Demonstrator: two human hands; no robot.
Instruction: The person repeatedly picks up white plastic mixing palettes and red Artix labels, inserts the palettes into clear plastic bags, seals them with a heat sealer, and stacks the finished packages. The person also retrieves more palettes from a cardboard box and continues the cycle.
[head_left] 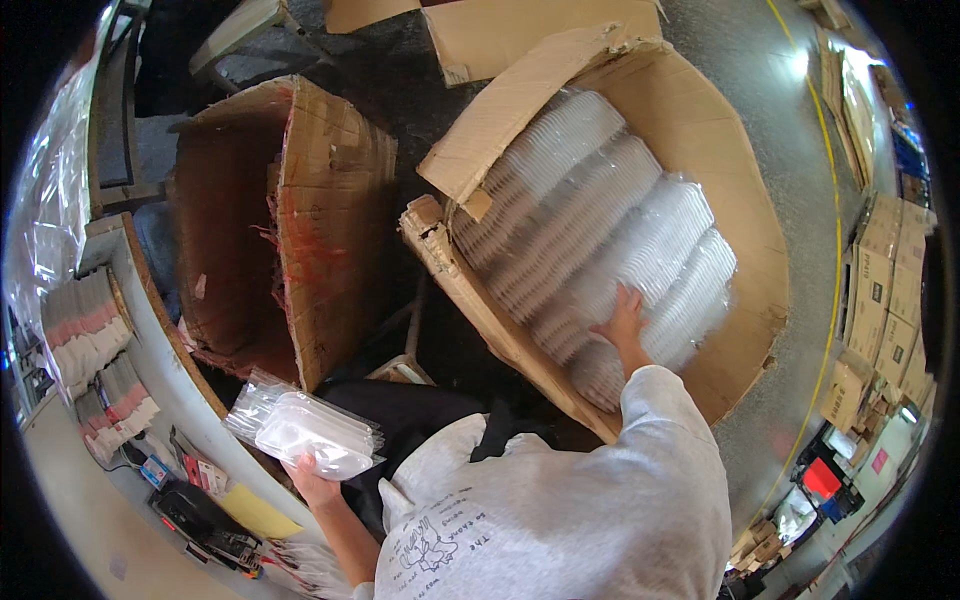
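Note:
My left hand (314,478) is closed around the near end of a small stack of clear plastic trays (320,432), with loose clear film around it. It holds the stack beside the edge of the grey table. Reaching into a large open cardboard box on the right, my right hand (628,328) rests with fingers spread on clear plastic trays (575,205) nested in long rows. The rows lie slanted side by side, and the fingers touch their upper face. The box (715,130) has its flaps folded outward.
A second cardboard box (335,190), worn and red-stained, stands open at the left. On the table (190,370) are bundles of white and pink cards (95,330), a black device (205,520) and yellow paper (262,508). Stacked cartons (880,280) stand far right, past a yellow floor line (838,240).

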